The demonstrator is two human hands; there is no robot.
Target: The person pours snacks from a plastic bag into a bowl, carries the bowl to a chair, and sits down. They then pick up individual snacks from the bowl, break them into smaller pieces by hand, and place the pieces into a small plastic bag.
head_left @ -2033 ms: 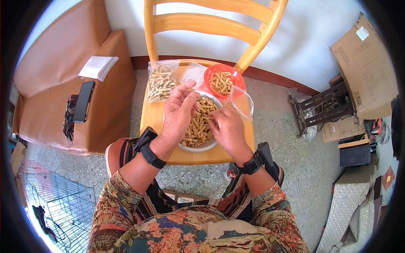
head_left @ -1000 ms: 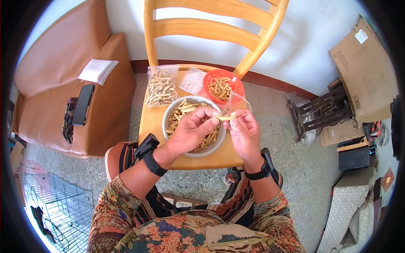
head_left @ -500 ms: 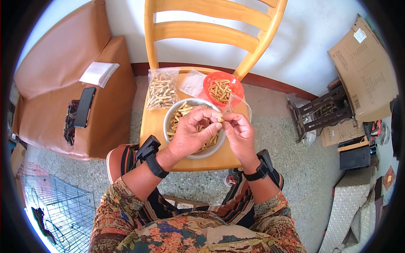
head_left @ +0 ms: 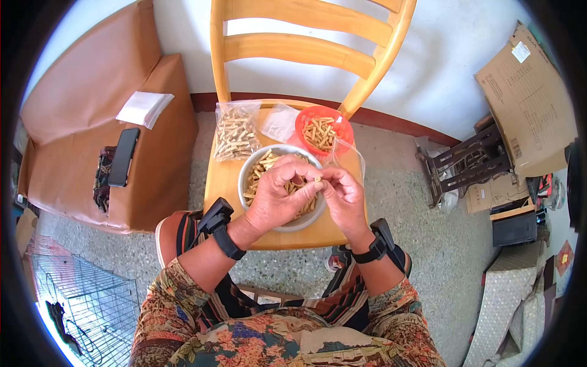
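Two hands work fingertip to fingertip: the left hand [head_left: 281,191] pinches a short stick [head_left: 318,179] between thumb and forefinger, its other fingers curled, and the right hand [head_left: 344,200] pinches the same stick from the other side. The stick sits above the right part of the grey bowl [head_left: 241,175], its pale end showing. One second ago it lay lengthwise across the gap between the hands; now it shows mostly its end, and the fingertips have drawn closer together. On the chair [head_left: 222,178] stand one bowl and one red basket [head_left: 344,133], both holding sticks too heaped to count, one filled bag [head_left: 237,131] and one flat packet [head_left: 280,122]; one clear bag [head_left: 350,154] is partly hidden behind the right hand.
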